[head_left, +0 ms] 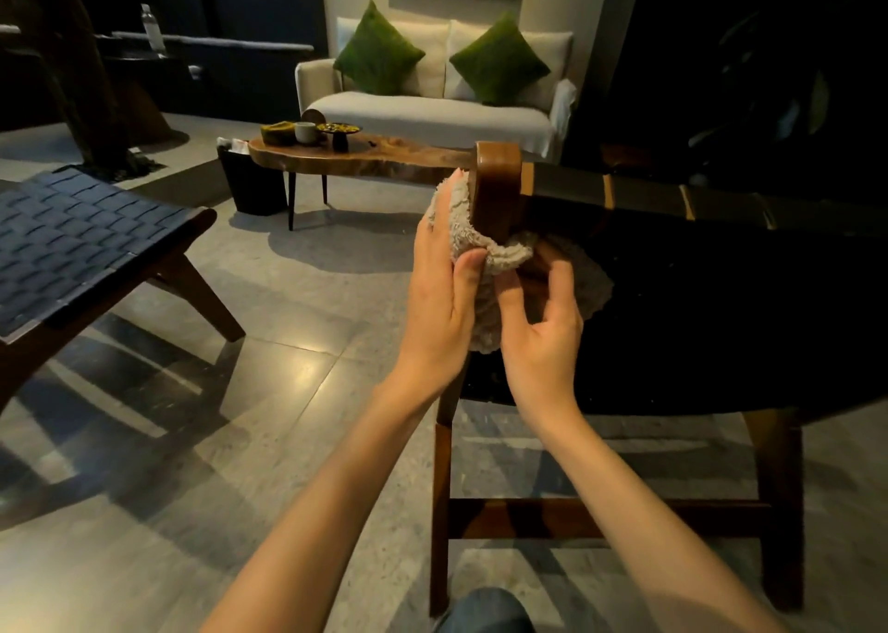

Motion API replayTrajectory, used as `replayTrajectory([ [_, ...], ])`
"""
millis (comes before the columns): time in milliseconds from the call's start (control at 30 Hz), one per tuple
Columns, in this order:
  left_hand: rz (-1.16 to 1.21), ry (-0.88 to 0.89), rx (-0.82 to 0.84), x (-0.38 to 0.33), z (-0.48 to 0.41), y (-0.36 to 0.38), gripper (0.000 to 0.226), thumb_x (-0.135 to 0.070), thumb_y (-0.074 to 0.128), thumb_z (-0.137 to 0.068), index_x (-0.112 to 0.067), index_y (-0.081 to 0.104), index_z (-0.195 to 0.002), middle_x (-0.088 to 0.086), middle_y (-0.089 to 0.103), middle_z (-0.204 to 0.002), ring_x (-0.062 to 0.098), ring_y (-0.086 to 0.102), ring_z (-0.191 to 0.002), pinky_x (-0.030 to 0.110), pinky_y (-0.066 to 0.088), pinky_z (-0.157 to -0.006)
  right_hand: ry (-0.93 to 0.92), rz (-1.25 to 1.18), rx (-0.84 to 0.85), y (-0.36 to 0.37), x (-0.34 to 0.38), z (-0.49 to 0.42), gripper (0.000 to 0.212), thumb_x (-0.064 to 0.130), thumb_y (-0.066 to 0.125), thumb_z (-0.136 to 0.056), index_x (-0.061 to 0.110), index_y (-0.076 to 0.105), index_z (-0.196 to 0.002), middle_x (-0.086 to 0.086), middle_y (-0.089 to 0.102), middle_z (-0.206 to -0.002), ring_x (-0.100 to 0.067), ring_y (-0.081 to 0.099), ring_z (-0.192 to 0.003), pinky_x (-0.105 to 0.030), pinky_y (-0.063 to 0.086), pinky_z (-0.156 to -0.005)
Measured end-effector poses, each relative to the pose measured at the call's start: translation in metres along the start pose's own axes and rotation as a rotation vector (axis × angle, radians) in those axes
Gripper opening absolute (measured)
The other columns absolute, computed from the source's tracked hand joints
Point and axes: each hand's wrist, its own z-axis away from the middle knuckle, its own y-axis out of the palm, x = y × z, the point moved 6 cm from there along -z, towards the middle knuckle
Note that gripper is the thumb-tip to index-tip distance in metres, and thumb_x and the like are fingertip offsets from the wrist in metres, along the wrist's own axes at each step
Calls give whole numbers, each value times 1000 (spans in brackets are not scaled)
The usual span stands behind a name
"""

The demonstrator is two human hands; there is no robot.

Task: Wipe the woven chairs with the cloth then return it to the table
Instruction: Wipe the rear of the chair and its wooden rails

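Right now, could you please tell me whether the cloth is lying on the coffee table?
No, both the left hand and the right hand hold the cloth against the chair's wooden post.

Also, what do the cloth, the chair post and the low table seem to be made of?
The cloth looks like beige terry, likely cotton: fuzzy looped pile. The chair post seems dark wood with glossy varnish: it reflects light. The table seems a polished wood slab: irregular edge, visible grain.
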Motion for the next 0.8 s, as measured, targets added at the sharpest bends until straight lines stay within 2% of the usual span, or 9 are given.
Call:
replayTrajectory([
  [100, 28, -3, 19, -8, -6, -6, 53, -16, 36, -99, 2, 21, -146, 16, 30, -148, 23, 29, -140, 43, 26, -115, -35, -24, 7, -3, 4, -4, 24, 23, 58, -94, 34, 49, -113, 35, 57, -102, 9, 56, -102, -15, 45, -88],
  [167, 42, 28, 27, -15, -12, -7, 54, -17, 38, -99, 1, 20, -147, 11, 28, -150, 20, 28, -140, 40, 25, -116, -50, -37, -18, -3, 7, -5, 25, 25, 58, -92, 37, 49, -111, 34, 58, -100, 5, 58, -100, -18, 47, -87],
  [367, 1, 23, -21, 2, 4, -4, 51, -9, 40, -98, 8, 25, -143, 22, 33, -147, 28, 31, -139, 46, 28, -113, -90, 33, -41, 4, -10, 4, 26, 27, 54, -93, 26, 45, -118, 23, 54, -109, 7, 54, -103, -13, 44, -87],
  [433, -17, 37, -54, 11, 12, -6, 52, -6, 45, -96, 8, 26, -143, 21, 32, -149, 24, 29, -140, 39, 27, -115, -43, 49, 8, 9, -30, 15, 29, 26, 54, -94, 30, 41, -119, 21, 53, -108, 12, 53, -102, -8, 43, -85],
  [533, -66, 37, -75, 30, 25, -7, 54, -4, 51, -94, 7, 29, -143, 17, 32, -150, 13, 27, -141, 22, 24, -114, 138, 54, 107, 18, -68, 35, 37, 21, 56, -94, 39, 38, -121, 23, 53, -105, 15, 53, -98, -11, 48, -83],
  [600, -77, -20, -42, 49, 38, -5, 56, -5, 52, -94, 3, 29, -144, 12, 32, -151, 9, 25, -141, 24, 23, -115, 212, 39, 171, 22, -91, 45, 42, 19, 57, -94, 40, 38, -126, 24, 54, -108, 17, 52, -100, -5, 43, -83],
  [667, -70, -109, 14, 73, 53, -1, 57, -6, 52, -94, -3, 29, -146, 6, 32, -152, 9, 25, -142, 32, 24, -117, 281, 71, 255, 23, -112, 54, 43, 21, 58, -94, 33, 40, -131, 15, 58, -111, 12, 53, -103, 0, 38, -83],
  [733, -59, -200, 56, 95, 68, 2, 57, -7, 52, -95, -8, 29, -147, 3, 33, -152, 9, 27, -141, 39, 27, -116, 346, 137, 353, 24, -130, 62, 43, 21, 60, -93, 31, 42, -131, 8, 60, -115, -1, 55, -110, 1, 37, -83],
  [800, -61, -269, 86, 112, 78, 3, 57, -7, 51, -95, -11, 30, -147, -1, 33, -152, 7, 27, -140, 41, 28, -115, 371, 227, 399, 23, -140, 64, 44, 19, 63, -90, 24, 47, -131, 0, 60, -123, -13, 54, -117, -8, 38, -89],
])
